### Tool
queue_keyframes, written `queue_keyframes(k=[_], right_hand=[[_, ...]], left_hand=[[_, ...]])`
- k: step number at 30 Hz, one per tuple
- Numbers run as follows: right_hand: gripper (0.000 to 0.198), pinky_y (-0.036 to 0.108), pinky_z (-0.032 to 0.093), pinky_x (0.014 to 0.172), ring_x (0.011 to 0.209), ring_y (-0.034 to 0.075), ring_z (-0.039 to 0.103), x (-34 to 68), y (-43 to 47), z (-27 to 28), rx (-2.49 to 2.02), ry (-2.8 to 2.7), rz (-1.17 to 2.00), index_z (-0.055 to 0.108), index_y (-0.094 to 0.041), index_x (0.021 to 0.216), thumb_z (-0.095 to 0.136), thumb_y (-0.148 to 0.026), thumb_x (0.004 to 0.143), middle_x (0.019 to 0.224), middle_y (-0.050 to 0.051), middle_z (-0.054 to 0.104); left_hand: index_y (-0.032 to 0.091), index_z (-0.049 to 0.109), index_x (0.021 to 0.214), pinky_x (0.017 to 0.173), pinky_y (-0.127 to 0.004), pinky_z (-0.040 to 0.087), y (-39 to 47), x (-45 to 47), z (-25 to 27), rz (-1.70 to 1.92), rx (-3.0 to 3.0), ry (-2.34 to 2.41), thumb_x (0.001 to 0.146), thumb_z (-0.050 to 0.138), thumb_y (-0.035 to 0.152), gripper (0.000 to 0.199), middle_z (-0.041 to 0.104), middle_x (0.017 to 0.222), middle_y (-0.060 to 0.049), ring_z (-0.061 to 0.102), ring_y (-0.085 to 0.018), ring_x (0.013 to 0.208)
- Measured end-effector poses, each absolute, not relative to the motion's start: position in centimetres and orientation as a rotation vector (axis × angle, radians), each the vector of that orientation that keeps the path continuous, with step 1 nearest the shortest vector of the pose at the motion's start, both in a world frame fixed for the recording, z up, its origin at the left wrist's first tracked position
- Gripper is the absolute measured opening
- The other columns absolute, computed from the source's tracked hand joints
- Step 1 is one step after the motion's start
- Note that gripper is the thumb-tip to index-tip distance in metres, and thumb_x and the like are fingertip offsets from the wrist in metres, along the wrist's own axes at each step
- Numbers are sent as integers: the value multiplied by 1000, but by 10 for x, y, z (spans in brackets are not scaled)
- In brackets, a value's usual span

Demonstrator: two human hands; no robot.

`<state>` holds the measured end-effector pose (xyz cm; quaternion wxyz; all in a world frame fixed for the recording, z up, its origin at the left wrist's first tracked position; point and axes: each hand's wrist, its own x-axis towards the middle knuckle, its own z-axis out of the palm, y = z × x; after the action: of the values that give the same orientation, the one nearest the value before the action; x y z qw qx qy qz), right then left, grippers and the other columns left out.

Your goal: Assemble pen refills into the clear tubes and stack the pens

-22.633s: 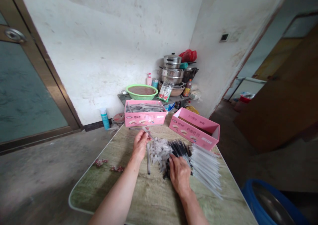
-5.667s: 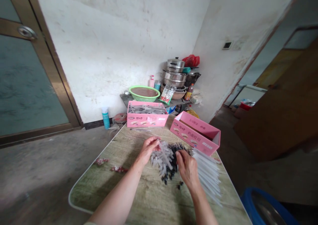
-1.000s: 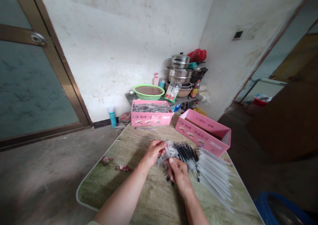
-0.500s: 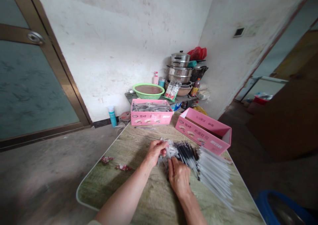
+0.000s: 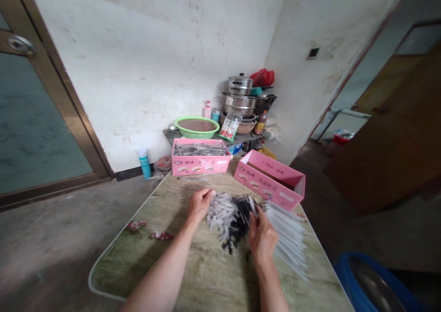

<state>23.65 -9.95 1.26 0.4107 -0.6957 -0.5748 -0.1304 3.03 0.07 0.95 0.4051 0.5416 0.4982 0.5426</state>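
Note:
On the table lies a heap of small whitish translucent caps (image 5: 220, 213), beside a bunch of dark thin rods (image 5: 242, 206) that look like pen refills. Farther right, long clear tubes (image 5: 287, 238) resembling pen barrels are laid side by side. My left hand (image 5: 199, 206) is at the left edge of the caps, thumb and fingers pinched together; anything between them is too small to make out. Over the dark rods and the near ends of the tubes, my right hand (image 5: 263, 236) has closed fingers on a short whitish tube (image 5: 253, 206), pointing up and away.
A pink box (image 5: 201, 165) full of thin pen-like sticks stands at the table's far edge. Another pink box (image 5: 270, 183) sits right of it, behind the tubes. Beyond are a green basin (image 5: 197, 130) and stacked pots (image 5: 240, 98). A blue tub (image 5: 347, 270) stands right of the table.
My hands have moved apart: the left drew back to the caps' left edge, the right shifted right over the dark rods. The whole view has shifted slightly.

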Motion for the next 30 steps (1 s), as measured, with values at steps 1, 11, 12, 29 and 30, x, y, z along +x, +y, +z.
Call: queue_keyframes(k=[1, 11, 12, 29, 30], right_hand=[[44, 29, 31, 56, 59, 21, 58, 248, -99, 16, -1820, -1398, -352, 67, -14, 116, 41, -44, 99, 74, 11, 71], [26, 39, 33, 73, 90, 30, 55, 346, -100, 34, -2114, -1563, -693, 76, -21, 96, 52, -27, 90, 90, 14, 72], [25, 39, 34, 74, 90, 30, 55, 348, -100, 33, -2104, -1602, -679, 76, -21, 96, 53, -27, 89, 89, 14, 71], [24, 57, 46, 96, 101, 30, 60, 254, -91, 5, -1228, -1658, -694, 62, -15, 114, 54, -25, 93, 94, 12, 68], [24, 57, 46, 96, 102, 30, 61, 256, -91, 4, -1223, -1659, -693, 62, -15, 114, 54, -25, 93, 94, 13, 68]], left_hand=[[21, 77, 89, 66, -26, 44, 2, 28, 9, 1349, 1497, 1321, 75, 70, 41, 26, 74, 82, -5, 65, -20, 74], [22, 78, 93, 68, -26, 39, 0, 19, 9, 1022, 2065, 1469, 85, 63, 32, 20, 69, 81, -5, 62, -17, 70], [23, 79, 93, 67, -26, 39, 1, 20, 8, 1021, 2072, 1460, 86, 62, 32, 20, 69, 81, -5, 61, -17, 70], [12, 58, 125, 104, -33, 38, 34, 5, 12, 950, 1984, 2005, 85, 54, 11, 40, 61, 126, -16, 53, -25, 122], [11, 56, 129, 107, -32, 36, 41, 4, 14, 892, 2019, 2021, 86, 51, 9, 43, 58, 131, -16, 51, -24, 126]])
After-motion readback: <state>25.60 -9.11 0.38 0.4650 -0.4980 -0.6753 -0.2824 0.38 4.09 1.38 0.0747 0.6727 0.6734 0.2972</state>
